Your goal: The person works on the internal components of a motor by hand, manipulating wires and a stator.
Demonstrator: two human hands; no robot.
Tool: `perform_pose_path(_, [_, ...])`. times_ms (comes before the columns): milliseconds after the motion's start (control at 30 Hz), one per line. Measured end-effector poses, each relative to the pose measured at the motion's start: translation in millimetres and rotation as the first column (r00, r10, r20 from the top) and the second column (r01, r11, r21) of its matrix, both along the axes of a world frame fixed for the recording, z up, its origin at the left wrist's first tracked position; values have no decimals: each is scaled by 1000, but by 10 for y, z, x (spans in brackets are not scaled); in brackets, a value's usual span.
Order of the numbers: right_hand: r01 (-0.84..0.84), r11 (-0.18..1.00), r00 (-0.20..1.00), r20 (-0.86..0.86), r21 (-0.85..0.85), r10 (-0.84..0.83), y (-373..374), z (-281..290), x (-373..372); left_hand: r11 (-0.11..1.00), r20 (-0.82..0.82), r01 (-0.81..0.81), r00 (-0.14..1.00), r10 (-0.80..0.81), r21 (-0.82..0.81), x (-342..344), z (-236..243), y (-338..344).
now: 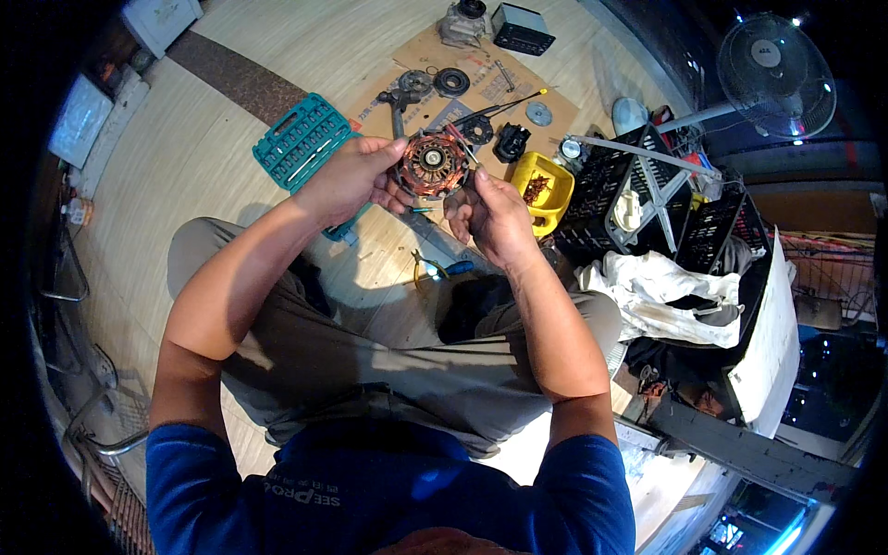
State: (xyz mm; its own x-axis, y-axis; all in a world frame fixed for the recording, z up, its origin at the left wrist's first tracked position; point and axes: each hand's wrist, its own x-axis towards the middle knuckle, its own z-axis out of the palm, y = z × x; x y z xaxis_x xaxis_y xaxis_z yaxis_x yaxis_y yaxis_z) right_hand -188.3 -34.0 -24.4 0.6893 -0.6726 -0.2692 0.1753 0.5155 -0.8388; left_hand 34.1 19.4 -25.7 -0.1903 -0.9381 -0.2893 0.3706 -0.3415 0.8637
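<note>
In front of me is a round alternator part (434, 159) with copper windings and a shiny hub in its middle. My left hand (356, 176) is closed on its left edge, thumb on top and fingers underneath. At the opposite edge, my right hand (499, 211) pinches a thin rod-like tool (469, 154) with a reddish end, which lies against the windings' upper right. Whether its curled fingers also touch the part is hard to tell. Below both hands, pliers (423, 268) and a blue-handled tool (453, 269) lie on the floor.
A teal socket set case (303, 139) lies open at left. Cardboard (379, 109) beyond bears dark round parts (451, 82) and a black plastic piece (511, 143). At right are a yellow container (558, 190) with small coppery bits, black crates (592, 190), white cloth (647, 291) and a fan (775, 76).
</note>
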Motion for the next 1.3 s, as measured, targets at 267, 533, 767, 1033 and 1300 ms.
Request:
perform_pose_path(267, [-10,1000,1000,8,-8,10,2,-13,2,999,-14,-28,999,29,47,-10,10,6])
perform_pose_path(533, [-12,1000,1000,-26,-23,11,17,45,12,997,-51,-19,998,23,77,-10,50,13])
perform_pose_path(767, [-22,998,998,-61,-54,19,22,39,9,999,-15,-23,1000,23,27,-6,-2,2])
perform_pose_path(1033, [-50,992,996,-77,-118,41,30,46,7,1000,-19,-25,999,26,12,-15,4,10])
perform_pose_path(1300, [-44,992,994,-109,-115,31,44,62,13,999,-10,-21,1000,20,-25,-12,-12,8])
